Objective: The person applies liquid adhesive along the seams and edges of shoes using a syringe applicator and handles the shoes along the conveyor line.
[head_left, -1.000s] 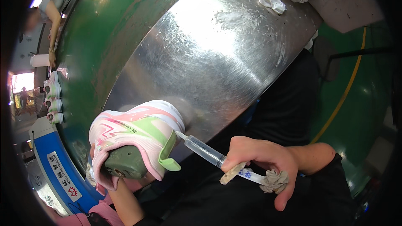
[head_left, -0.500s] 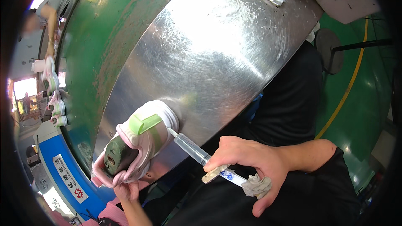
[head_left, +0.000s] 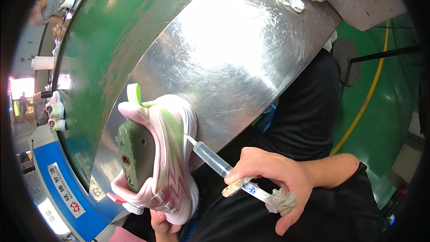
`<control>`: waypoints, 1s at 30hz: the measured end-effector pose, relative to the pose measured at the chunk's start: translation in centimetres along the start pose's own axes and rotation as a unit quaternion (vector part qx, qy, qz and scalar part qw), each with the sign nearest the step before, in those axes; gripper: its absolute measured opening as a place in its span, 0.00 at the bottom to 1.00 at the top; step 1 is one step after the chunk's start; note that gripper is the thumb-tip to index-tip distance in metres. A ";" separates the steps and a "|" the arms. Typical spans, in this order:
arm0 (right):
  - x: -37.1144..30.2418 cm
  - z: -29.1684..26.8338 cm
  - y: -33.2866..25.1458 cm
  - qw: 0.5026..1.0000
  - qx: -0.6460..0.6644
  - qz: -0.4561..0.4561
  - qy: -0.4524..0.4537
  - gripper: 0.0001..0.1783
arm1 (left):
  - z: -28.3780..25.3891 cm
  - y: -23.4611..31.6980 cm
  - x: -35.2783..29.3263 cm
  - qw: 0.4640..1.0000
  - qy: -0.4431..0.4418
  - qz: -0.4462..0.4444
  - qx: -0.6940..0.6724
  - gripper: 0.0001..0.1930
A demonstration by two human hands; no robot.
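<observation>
The pink, white and green fabric sports shoe (head_left: 172, 163) has turned, its heel tab (head_left: 134, 93) now pointing away; the clear plastic syringe (head_left: 212, 159) apparently meets a fresh stretch of sole seam. The left hand's (head_left: 163, 223) partly hidden fingers grip the toe beyond the shiny metal tabletop's (head_left: 219, 80) edge. A dark green shoe last (head_left: 136, 154) fills the shoe; the right hand's (head_left: 277, 172) fingers close round the syringe, contents unclear.

Lettered white label (head_left: 66, 190) (red emblem (head_left: 75, 207)) on blue panel (head_left: 45, 154), blue-marked syringe (head_left: 213, 159)
</observation>
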State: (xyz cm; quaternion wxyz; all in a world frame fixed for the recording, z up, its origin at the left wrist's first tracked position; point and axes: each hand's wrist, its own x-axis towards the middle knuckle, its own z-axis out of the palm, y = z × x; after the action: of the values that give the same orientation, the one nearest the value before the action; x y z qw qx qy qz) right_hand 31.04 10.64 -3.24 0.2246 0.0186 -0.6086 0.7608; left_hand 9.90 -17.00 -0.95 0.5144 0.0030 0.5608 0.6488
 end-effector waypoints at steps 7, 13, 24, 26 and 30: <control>-0.8 -1.2 -1.0 0.999 0.048 -0.001 -0.014 0.57 | 4.9 -3.1 1.3 0.989 -0.057 -0.068 -0.119 0.40; -1.5 -1.4 -2.7 0.992 0.117 0.030 -0.024 0.56 | 5.3 -4.6 3.1 0.964 -0.130 -0.143 -0.182 0.42; -2.8 0.8 -12.1 0.986 -0.008 0.165 -0.021 0.53 | 10.2 -4.5 6.4 0.905 -0.289 -0.210 -0.230 0.41; -3.0 0.7 -13.2 0.986 -0.018 0.165 -0.024 0.58 | 11.3 -4.6 7.1 0.903 -0.307 -0.199 -0.225 0.41; -4.2 0.8 -14.1 0.991 -0.076 0.111 0.008 0.57 | 13.9 -4.0 8.0 0.908 -0.308 -0.201 -0.200 0.40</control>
State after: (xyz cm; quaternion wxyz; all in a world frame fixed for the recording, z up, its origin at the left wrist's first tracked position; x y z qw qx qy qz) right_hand 39.73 10.78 8.63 0.1442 -0.0725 -0.6609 0.7329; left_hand 16.84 -2.23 -3.29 0.7707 -0.0134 0.2218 0.5972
